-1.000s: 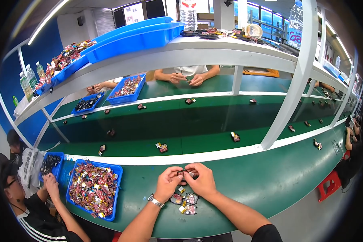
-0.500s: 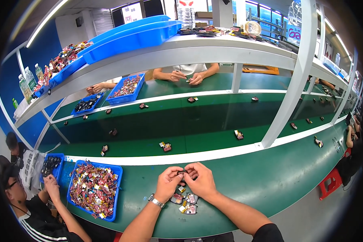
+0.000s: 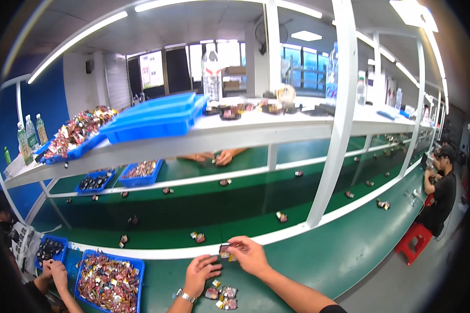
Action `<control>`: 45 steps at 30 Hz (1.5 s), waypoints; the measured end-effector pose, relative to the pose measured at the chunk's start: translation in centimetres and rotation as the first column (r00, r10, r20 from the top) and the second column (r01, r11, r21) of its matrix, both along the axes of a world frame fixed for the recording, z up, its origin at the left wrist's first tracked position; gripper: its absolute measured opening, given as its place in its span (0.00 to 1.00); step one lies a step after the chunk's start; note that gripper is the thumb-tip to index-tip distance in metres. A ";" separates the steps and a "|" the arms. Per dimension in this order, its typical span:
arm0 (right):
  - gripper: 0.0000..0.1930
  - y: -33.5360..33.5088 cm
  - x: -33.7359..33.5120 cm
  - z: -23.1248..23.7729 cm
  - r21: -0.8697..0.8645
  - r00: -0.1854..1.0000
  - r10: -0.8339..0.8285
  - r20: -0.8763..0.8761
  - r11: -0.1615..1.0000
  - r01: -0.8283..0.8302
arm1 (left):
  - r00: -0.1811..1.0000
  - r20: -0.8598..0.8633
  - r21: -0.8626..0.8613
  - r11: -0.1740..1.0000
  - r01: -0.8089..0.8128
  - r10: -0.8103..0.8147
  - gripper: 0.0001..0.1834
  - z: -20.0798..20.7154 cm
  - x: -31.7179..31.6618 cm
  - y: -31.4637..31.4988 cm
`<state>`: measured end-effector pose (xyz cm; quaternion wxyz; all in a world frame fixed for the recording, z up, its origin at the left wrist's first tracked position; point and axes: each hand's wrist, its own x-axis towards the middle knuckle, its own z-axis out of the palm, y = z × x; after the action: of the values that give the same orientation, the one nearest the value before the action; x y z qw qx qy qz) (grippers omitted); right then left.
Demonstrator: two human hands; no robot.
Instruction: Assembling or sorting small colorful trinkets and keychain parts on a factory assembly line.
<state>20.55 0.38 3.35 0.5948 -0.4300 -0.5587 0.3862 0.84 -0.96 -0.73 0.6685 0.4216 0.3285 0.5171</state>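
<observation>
In my right hand a small dark-cased electronic module with a pinkish inside and a yellow-white part is pinched at the fingertips, just over the near edge of the white rail. My left hand, with a metal watch on the wrist, is empty, its fingers apart and slightly bent, beside the held module. Between my forearms several similar modules with white and yellow parts lie on the green tabletop.
At my left stands a blue tray heaped with small pink, yellow and white parts. A smaller blue bin of black pieces is near a co-worker's hands. Beyond the white rail, modules dot the green belt. A white post rises ahead right.
My hands have parted: the left has let go and opened, while the right has carried the module forward toward the rail. The view has tilted up, showing more of the shelf and ceiling.
</observation>
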 end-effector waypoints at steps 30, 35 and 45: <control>0.30 10.7 17.9 -5.3 0.223 0.245 -0.632 0.736 0.567 0.793 | 0.978 -0.193 0.062 0.994 0.091 -0.078 0.11 0.3 0.1 0.5; 0.33 7.6 10.5 -3.4 0.185 0.798 -0.330 0.504 0.944 0.274 | 0.992 -0.122 -0.005 0.999 0.037 -0.037 0.12 0.2 -0.5 0.4; 0.38 -1.1 1.4 1.8 0.031 0.722 0.372 0.583 0.878 -0.478 | 0.943 0.021 -0.040 0.942 0.332 -0.331 0.25 0.8 -0.4 0.8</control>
<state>21.93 -0.76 5.13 0.3352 -0.3284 -0.8241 0.3172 0.43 -0.20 0.07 0.7573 0.4526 0.2594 0.3929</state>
